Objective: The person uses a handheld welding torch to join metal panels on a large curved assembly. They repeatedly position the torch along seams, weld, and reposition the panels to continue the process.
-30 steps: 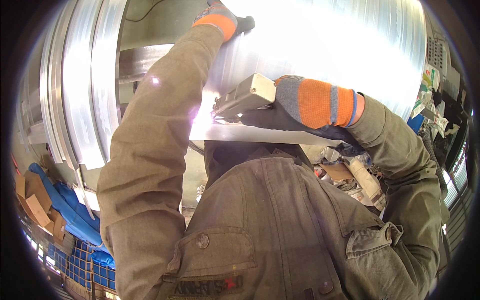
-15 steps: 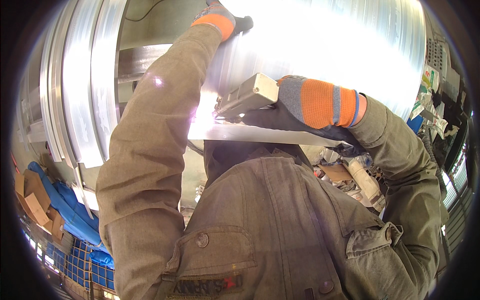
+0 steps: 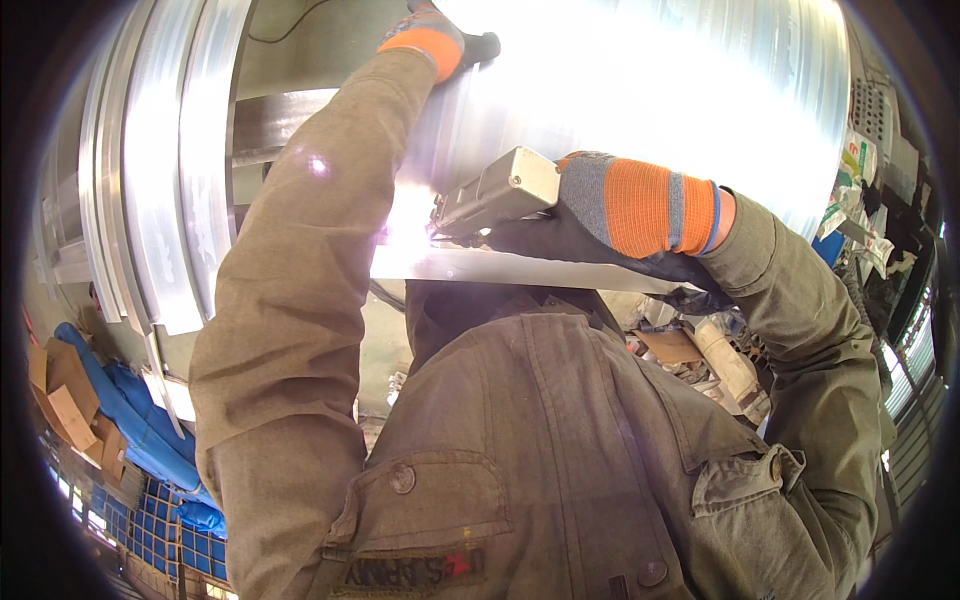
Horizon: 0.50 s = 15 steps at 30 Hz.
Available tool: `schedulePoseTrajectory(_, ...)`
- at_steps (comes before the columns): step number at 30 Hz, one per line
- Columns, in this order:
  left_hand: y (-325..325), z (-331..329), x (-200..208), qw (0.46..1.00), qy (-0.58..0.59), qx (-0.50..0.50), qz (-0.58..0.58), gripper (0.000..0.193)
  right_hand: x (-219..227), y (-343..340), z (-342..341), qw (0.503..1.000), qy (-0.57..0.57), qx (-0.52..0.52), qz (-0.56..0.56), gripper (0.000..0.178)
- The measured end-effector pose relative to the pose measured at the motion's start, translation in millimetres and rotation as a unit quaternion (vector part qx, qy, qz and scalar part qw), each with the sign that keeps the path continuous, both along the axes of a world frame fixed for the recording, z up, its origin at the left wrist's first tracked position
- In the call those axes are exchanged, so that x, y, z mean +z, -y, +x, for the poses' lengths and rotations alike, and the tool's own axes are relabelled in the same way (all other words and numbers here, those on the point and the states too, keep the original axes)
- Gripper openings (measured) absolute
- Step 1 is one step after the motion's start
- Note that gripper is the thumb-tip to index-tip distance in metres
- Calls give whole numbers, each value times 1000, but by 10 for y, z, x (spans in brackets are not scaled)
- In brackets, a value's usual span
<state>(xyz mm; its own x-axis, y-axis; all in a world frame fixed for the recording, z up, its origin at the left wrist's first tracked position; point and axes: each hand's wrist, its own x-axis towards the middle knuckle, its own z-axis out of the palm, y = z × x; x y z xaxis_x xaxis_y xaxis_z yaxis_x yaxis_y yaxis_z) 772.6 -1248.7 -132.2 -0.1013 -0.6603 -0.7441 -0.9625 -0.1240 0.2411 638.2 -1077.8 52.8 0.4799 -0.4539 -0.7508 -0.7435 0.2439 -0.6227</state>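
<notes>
Fingers (image 3: 545,238) of your right hand (image 3: 640,208) clamped on boxy tool (image 3: 500,193), likely steadying it; left hand (image 3: 430,38) far, fingers' state unclear.

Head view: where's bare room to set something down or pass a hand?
A gap shows between the metal strips and left sleeve, crossed by a metal bar. The ribbed panels look bare beyond the right hand, though glare hides their middle. Crowded: around the tool it holds and in the clutter between jacket and right sleeve.
</notes>
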Motion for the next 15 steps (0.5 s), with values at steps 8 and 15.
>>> schedulePoseTrajectory(8, -22, -60, 127, 1000, 14, 15, -4, 128, -1, -36, -33, 1000, 14, -4, -12, 39)
schedulePoseTrajectory(15, 10, 15, -103, 1000, -24, 6, -6, 132, 92, -22, -68, 1000, 6, -11, -7, 40)
